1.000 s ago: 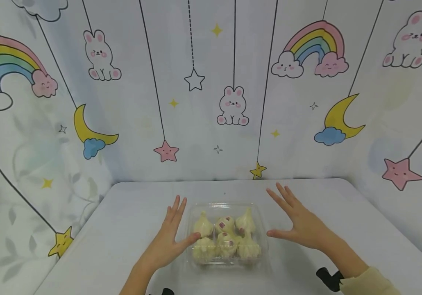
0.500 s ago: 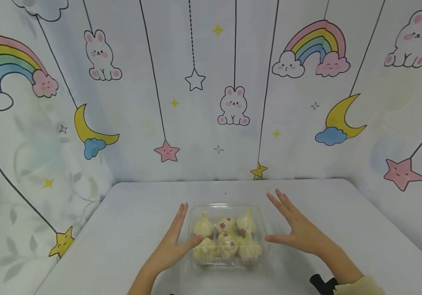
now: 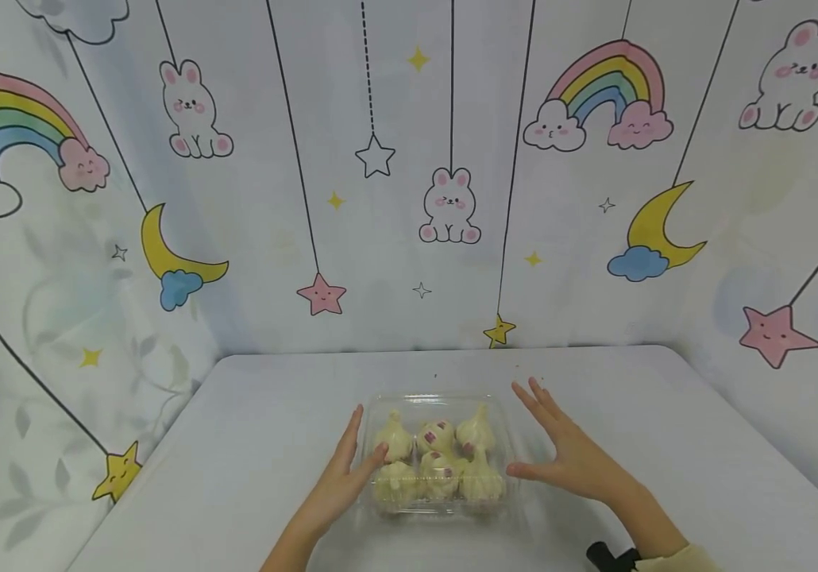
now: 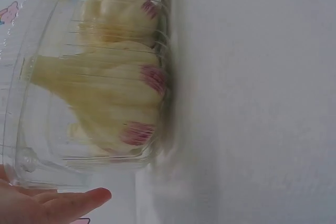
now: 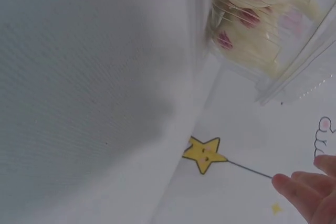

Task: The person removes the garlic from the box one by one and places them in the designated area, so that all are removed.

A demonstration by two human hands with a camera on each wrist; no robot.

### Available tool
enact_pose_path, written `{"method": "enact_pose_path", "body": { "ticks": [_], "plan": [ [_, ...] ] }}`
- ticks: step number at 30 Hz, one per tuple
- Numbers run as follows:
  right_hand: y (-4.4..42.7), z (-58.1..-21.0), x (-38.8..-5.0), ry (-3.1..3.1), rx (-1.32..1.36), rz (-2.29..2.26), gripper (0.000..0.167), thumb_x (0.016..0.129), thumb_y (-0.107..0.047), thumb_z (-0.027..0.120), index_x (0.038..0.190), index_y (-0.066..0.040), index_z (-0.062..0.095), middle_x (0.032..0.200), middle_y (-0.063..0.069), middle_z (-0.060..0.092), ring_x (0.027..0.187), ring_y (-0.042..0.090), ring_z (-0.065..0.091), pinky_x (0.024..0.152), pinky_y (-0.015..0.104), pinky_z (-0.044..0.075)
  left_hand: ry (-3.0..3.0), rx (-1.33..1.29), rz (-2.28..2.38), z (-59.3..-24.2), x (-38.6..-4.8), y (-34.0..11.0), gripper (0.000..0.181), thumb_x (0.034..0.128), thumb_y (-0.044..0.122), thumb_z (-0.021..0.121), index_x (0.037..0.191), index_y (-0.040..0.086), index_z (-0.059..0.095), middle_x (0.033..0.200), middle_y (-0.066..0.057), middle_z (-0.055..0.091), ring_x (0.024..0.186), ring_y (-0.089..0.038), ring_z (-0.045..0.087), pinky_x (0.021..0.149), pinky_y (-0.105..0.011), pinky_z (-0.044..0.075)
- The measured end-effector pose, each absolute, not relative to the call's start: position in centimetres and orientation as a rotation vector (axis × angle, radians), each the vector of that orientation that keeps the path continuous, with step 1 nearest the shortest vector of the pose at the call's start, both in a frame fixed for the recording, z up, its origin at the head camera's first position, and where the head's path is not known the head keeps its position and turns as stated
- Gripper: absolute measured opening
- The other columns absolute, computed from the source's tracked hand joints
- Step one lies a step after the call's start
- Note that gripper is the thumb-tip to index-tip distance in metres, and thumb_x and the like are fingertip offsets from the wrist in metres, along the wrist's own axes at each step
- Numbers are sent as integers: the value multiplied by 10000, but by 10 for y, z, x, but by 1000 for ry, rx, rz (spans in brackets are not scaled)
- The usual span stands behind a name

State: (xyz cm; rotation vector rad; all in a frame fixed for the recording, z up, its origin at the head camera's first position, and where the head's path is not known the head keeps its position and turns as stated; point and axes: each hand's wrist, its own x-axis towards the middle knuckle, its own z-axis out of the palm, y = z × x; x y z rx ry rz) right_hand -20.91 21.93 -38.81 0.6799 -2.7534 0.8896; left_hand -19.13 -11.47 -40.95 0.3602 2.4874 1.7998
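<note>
A clear plastic clamshell box [image 3: 445, 397] sits closed in the middle of the white table. Through its lid show several pale garlic bulbs [image 3: 440, 474] with purple streaks. My left hand [image 3: 341, 481] is at the box's left side, fingers straight and thumb over the near-left part of the lid. In the left wrist view, the left fingers [image 4: 79, 205] lie close by a corner of the box; whether they touch it, I cannot tell. To the right of the box my right hand [image 3: 569, 457] hovers with fingers spread, its thumb close to the box's right edge. Neither hand holds anything.
The white table [image 3: 259, 421] reaches back to a cloth backdrop [image 3: 380, 238] printed with rabbits, stars, moons and rainbows. A black piece [image 3: 609, 558] is by the right wrist, beside a pale sleeve [image 3: 681, 560].
Both hands have come closer to the box: the left one slightly rightward, the right one a little leftward and lower. The box and garlic bulbs have stayed in place.
</note>
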Motion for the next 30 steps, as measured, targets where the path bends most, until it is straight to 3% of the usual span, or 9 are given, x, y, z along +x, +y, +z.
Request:
{"method": "enact_pose_path", "body": {
  "ticks": [10,17,23,30],
  "plan": [
    [214,-400,-210,-2763,681,919,1022,683,-511,742,1468,-331,113,1523,129,41,1329,460,121,863,746,253,2377,269,1861,-417,-194,-112,795,944,405,456,1468,138,-78,1492,-217,-126,1298,-528,19,939,-715,136],
    [210,-406,-211,-2784,684,955,1045,662,-530,748,1468,-331,113,1525,110,48,1336,444,121,876,730,267,2413,214,1869,-419,-192,-107,823,918,376,520,1473,113,-28,1491,-244,-71,1300,-527,59,987,-674,124],
    [206,-407,-210,-2763,735,1018,1061,645,-524,762,1471,-291,140,1513,150,76,1322,454,158,891,718,267,2426,226,1855,-420,-192,-107,944,838,359,647,1474,120,-8,1496,-236,-45,1309,-511,73,1022,-627,142],
    [202,-411,-211,-2788,762,1035,1122,592,-534,790,1473,-278,144,1497,206,80,1297,484,193,882,712,289,2429,308,1801,-424,-192,-109,1183,663,285,821,1475,184,-32,1501,-211,-82,1329,-478,13,1006,-643,162]
  ]
}}
